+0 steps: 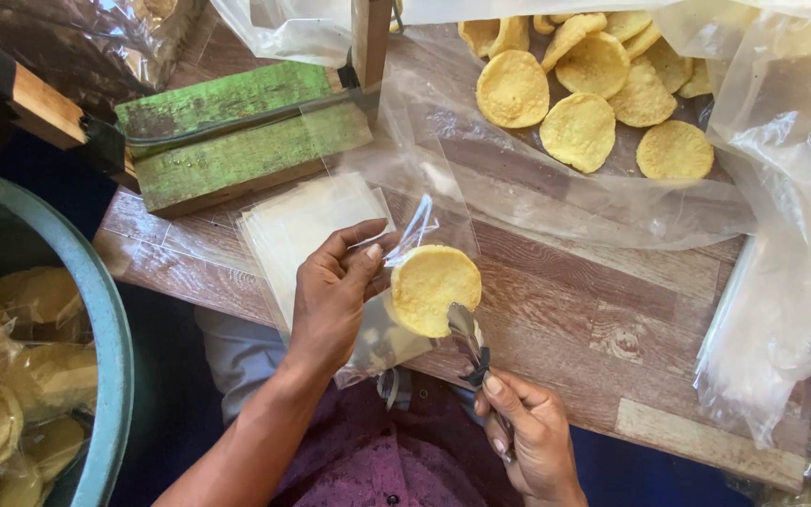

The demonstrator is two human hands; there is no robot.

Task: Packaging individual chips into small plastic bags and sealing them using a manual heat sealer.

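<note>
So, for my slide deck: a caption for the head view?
Left hand holds a clear bag open while right hand tongs a yellow cracker in.

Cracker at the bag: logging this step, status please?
Left hand holds clear bag open. Right hand grips tongs pinching cracker at bag mouth. Nothing in the way.
</note>
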